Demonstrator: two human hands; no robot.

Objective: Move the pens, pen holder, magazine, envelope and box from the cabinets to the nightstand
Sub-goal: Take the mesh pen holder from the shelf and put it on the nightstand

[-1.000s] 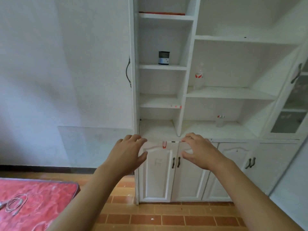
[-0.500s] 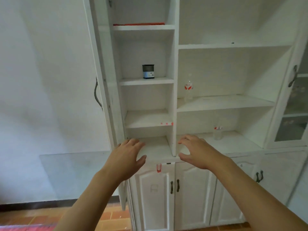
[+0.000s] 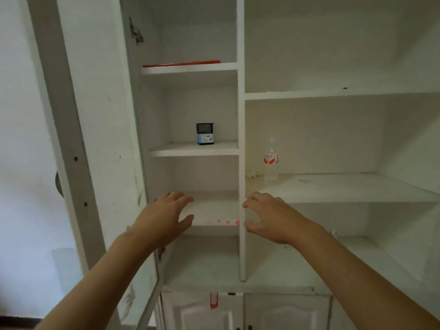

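Two empty hands, left hand (image 3: 164, 220) and right hand (image 3: 271, 217), fingers spread loosely, below one pen holder (image 3: 204, 134) and one bottle (image 3: 271, 160).

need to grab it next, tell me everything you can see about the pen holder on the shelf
The pen holder is a small upright container, squarish as it looks, with a dark upper part and a light blue label on its lower front carrying small dark marks too blurred to read. It stands alone on a white shelf in the narrow left column of the cabinet, toward the back. Nothing touches it; both hands are lower down. Its contents cannot be seen.
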